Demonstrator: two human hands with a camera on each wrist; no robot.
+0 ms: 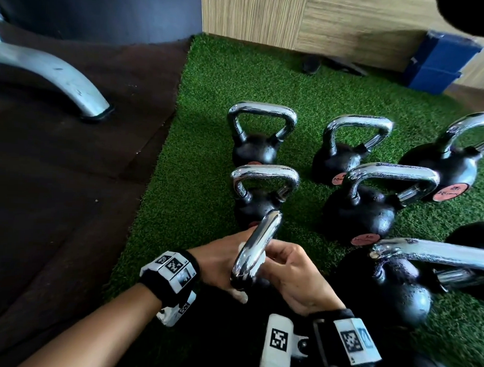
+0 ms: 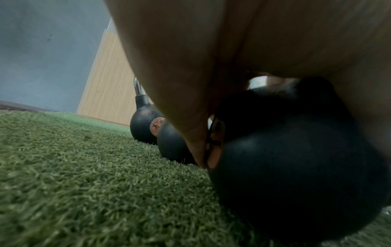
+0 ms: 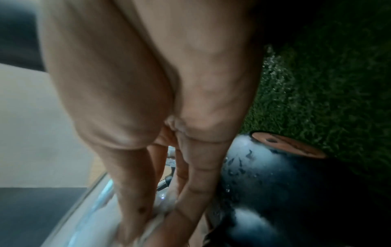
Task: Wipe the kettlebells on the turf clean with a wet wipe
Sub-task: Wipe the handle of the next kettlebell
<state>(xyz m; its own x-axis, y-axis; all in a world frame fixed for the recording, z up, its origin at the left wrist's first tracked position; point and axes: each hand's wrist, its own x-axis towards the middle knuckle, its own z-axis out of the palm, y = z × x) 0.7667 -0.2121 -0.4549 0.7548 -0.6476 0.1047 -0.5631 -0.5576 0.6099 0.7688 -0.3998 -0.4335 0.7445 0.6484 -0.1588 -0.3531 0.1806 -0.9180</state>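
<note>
wiping the nearest kettlebell [image 1: 256,255] on the turf [image 1: 210,105]: right hand [image 1: 292,278] pinches the wet wipe [image 1: 260,256] round its slick chrome handle; left hand [image 1: 221,261] steadies it, finger state unclear. likely heavy, best left standing.

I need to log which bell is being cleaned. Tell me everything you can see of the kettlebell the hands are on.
The kettlebell nearest the person has a shiny chrome handle on a black ball with a round copper-coloured label. It stands on the green turf, in front of two others in line. The left hand and right hand flank the handle, with a white wet wipe against the chrome. The ball is mostly hidden in the head view.
</note>
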